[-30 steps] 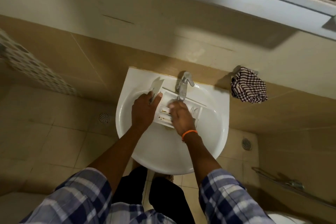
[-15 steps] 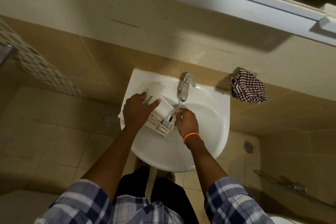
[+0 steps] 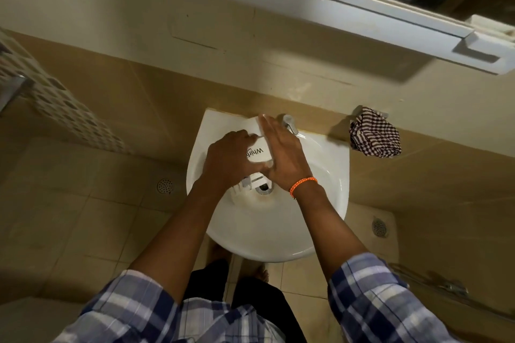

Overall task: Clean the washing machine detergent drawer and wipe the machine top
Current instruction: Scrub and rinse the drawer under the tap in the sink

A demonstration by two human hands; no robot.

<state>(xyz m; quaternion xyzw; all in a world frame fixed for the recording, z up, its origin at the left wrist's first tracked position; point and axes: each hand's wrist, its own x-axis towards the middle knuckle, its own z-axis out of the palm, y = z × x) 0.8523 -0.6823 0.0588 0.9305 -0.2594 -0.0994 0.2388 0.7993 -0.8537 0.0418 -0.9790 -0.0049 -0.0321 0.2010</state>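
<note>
A beige tiled wall fills the upper frame, with a white-framed mirror cabinet (image 3: 348, 5) across the upper right. Below it, at centre, a round white ceramic washbasin (image 3: 267, 225) hangs over the tan floor tiles. On the right of the basin, a brown-and-white checked cloth (image 3: 374, 135) hangs bunched from a wall hook, well apart from the hands.

Inside the bowl, upper centre, the white plastic detergent drawer (image 3: 259, 152) is held tilted, its lettered front panel facing up and its compartmented body pointing down toward the metal drain (image 3: 263, 189). The left hand (image 3: 227, 160) grips the drawer from the left, fingers curled round its edge. The right hand (image 3: 284, 156), with an orange cord bracelet (image 3: 302, 185) at the wrist, lies against the drawer's right side with fingers straight and flat, pressing rather than curling. The chrome tap (image 3: 289, 124) sits just behind the right fingertips; whether water runs cannot be told.

The drawer looks light and stiff, likely wet and slippery, with thin dividers that could crack against the ceramic. The solid front panel and the long side walls seem the safest places for a grip, not the inner partitions. The tap spout is the nearest obstruction when turning the drawer; the basin wall crowds it on the left.
</note>
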